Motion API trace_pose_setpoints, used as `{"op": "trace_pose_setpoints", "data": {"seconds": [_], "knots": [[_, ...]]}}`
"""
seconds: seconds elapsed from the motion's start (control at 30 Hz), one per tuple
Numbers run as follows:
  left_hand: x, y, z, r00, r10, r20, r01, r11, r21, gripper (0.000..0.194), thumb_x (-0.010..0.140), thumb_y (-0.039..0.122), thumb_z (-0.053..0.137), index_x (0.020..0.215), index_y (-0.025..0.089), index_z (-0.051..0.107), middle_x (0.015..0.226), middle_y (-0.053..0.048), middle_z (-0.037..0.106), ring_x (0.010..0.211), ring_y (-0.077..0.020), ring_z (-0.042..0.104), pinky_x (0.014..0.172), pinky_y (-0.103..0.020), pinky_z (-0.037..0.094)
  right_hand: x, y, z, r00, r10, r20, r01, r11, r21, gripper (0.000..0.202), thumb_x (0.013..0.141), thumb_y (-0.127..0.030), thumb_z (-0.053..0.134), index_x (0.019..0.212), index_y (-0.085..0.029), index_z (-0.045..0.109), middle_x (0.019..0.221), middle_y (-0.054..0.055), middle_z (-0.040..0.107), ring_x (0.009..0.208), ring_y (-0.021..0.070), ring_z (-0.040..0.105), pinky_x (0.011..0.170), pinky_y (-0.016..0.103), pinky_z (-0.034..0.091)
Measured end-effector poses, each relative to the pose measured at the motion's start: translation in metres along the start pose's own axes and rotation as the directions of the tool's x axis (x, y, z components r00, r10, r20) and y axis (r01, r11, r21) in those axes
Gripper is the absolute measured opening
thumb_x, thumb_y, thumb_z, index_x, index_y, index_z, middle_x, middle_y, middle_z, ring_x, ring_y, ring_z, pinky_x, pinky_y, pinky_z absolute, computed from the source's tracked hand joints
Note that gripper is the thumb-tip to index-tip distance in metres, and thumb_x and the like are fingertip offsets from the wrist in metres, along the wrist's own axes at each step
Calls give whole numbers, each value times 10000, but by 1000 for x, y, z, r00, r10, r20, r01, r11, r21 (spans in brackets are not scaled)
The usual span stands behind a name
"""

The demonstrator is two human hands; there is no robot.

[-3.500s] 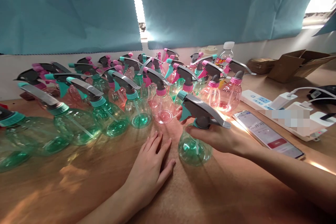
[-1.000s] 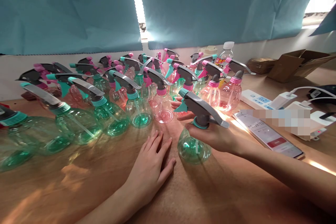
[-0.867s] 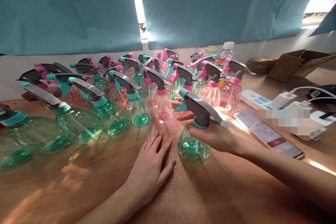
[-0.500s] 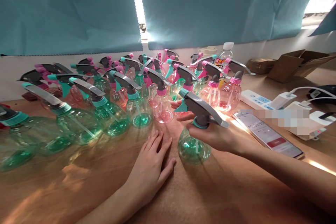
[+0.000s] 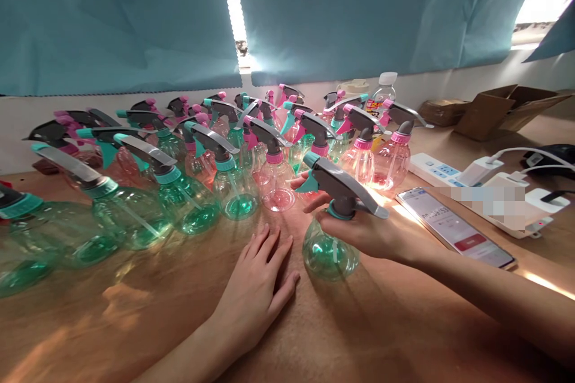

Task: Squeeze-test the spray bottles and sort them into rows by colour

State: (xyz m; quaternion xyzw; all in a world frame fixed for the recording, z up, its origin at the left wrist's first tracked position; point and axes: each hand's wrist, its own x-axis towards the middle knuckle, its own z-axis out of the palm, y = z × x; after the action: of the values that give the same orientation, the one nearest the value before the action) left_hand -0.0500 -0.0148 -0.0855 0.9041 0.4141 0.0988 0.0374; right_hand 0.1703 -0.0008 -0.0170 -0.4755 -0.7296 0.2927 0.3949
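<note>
My left hand (image 5: 255,280) lies palm down on the wooden table (image 5: 179,317), its fingers spread, holding nothing. Around the neck of a green spray bottle (image 5: 331,254) is my right hand (image 5: 368,233), the thumb in front and the fingers passing behind. This bottle stands upright, with a grey trigger head and teal nozzle pointing left. Just beyond my left fingertips stand another green spray bottle (image 5: 235,191) and a clear pink spray bottle (image 5: 277,187). The right palm and part of the fingers are hidden behind the held bottle.
Several more green and pink spray bottles stand in rows at the left and back. To the right are a phone (image 5: 456,226), a power strip (image 5: 431,167) with white chargers and cables, and an open cardboard box (image 5: 487,111). A teal curtain (image 5: 135,18) hangs behind.
The view has shifted very slightly, so things sit a little further left. Both hands and the held spray bottle keep the same pose.
</note>
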Motion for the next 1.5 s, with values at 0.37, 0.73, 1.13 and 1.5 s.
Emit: {"op": "trace_pose_setpoints", "data": {"seconds": [0.37, 0.73, 1.13, 1.5], "knots": [[0, 0, 1, 1000, 0, -3, 0, 1000, 9, 506, 970, 418, 445, 1405, 161, 456, 1490, -141, 397, 1394, -340, 290, 1086, -540, 323, -1, -7, 2, 998, -18, -54, 20, 999, 46, 214, 735, -231, 542, 948, -234, 544, 747, -24, 614, 564, 115, 531, 496, 267, 430], [-1, 0, 0, 1000, -2, -6, 2, 1000, 12, 503, 971, 419, 433, 1395, 150, 466, 1478, -150, 412, 1390, -334, 303, 1085, -544, 324, -1, 5, 0, 1000, 7, -14, -8, 999, -35, 343, 742, -215, 599, 1070, -317, 595, 844, -26, 685, 659, 161, 625, 549, 293, 495], [-1, 1, 1, 1000, -3, -15, 3, 1000, 2, 514, 966, 410, 447, 1414, 158, 443, 1495, -140, 388, 1398, -334, 286, 1093, -540, 313, 0, 0, 3, 999, -37, -11, 38, 998, 47, 484, 782, -263, 591, 1263, -287, 552, 1155, 42, 679, 998, 237, 678, 856, 405, 576], [-2, -4, 7, 999, 10, -54, -9, 1000, 5, 518, 974, 442, 406, 1414, 173, 443, 1492, -127, 398, 1394, -324, 294, 1087, -533, 323, -2, 5, 1, 999, -10, -41, 10, 1000, 5, 429, 753, -224, 637, 1162, -343, 592, 896, -15, 720, 819, 245, 692, 749, 430, 599]]}}
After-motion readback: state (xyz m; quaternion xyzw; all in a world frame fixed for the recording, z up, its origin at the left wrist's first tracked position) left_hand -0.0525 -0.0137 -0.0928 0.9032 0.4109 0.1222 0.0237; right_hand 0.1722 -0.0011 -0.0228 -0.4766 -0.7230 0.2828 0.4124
